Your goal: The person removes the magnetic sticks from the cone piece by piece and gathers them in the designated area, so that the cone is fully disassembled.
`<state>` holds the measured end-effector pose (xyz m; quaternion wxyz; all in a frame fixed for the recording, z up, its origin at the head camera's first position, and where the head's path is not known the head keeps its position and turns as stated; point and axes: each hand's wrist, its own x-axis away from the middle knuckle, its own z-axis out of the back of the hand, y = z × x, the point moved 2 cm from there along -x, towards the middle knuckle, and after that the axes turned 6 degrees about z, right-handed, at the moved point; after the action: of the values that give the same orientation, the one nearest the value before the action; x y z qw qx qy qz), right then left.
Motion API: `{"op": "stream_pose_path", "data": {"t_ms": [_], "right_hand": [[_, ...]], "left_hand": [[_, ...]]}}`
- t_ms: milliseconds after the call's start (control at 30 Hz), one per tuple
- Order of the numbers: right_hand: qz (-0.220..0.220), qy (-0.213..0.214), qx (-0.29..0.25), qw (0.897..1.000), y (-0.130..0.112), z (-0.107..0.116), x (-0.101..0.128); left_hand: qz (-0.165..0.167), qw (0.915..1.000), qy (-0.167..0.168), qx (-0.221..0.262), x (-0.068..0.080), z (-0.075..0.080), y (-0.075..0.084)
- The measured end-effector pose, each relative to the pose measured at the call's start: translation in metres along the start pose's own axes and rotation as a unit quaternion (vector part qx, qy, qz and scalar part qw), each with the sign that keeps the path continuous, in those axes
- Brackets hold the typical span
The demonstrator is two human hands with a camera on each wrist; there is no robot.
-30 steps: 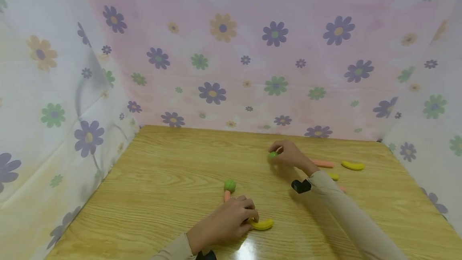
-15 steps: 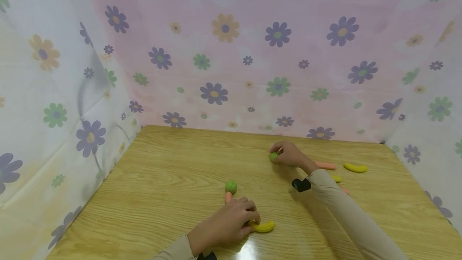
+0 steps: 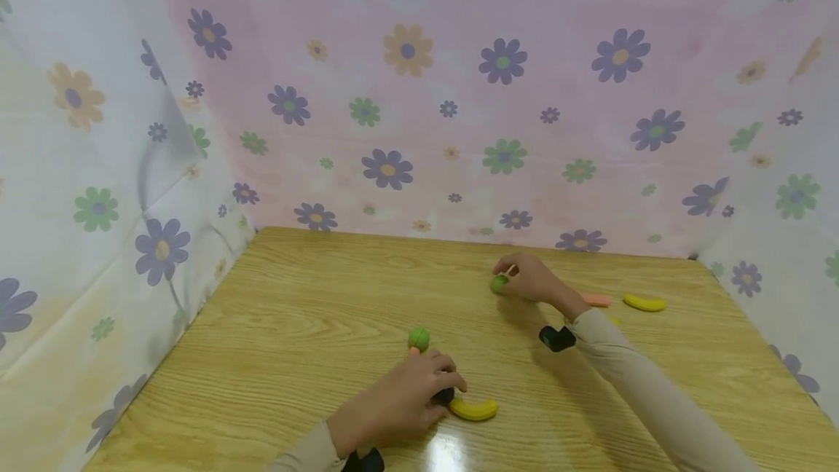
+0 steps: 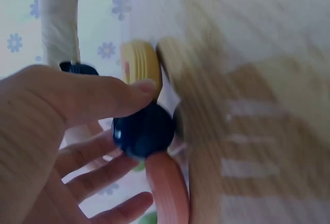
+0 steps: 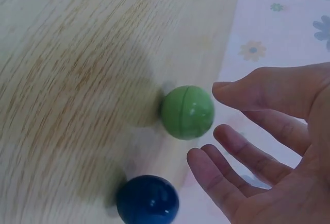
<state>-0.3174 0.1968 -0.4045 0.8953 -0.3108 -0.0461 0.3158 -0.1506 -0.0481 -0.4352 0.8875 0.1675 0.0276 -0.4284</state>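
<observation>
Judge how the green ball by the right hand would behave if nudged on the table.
The green ball is round and rests on flat, glossy wood, so it would probably roll freely. Its smooth, shiny skin suggests hard plastic, likely light and a bit slippery. The right hand is open beside it, not touching, so nothing would stop it.

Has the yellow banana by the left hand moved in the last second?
No. The yellow banana lies at the same spot beside the glare patch on the table.
</observation>
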Motion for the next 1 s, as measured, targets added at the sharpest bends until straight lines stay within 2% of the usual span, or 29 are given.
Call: {"op": "stream_pose_path", "data": {"t_ms": [133,300,467,767,933,1000], "right_hand": [[0.022,-0.004,0.014,1.0,-0.004,0.004,0.005],[0.052,-0.007,0.013,0.999,-0.012,0.007,0.019],[0.071,-0.03,0.02,0.997,-0.03,0.005,0.042],[0.096,-0.081,0.008,0.992,-0.066,-0.015,0.078],[0.117,-0.098,-0.013,0.988,-0.078,-0.033,0.091],[0.122,-0.099,-0.018,0.987,-0.081,-0.041,0.096]], "left_hand": [[-0.013,0.9997,0.011,-0.018,0.002,0.006,-0.009],[-0.011,0.9995,0.024,-0.016,0.005,0.011,-0.019],[-0.012,0.9996,0.015,-0.02,0.006,0.012,-0.024],[-0.006,0.9995,0.01,-0.03,0.002,0.011,-0.02],[0.007,0.9981,0.016,-0.059,-0.001,0.01,-0.015],[0.002,0.9969,0.024,-0.075,-0.003,0.009,-0.014]]}}
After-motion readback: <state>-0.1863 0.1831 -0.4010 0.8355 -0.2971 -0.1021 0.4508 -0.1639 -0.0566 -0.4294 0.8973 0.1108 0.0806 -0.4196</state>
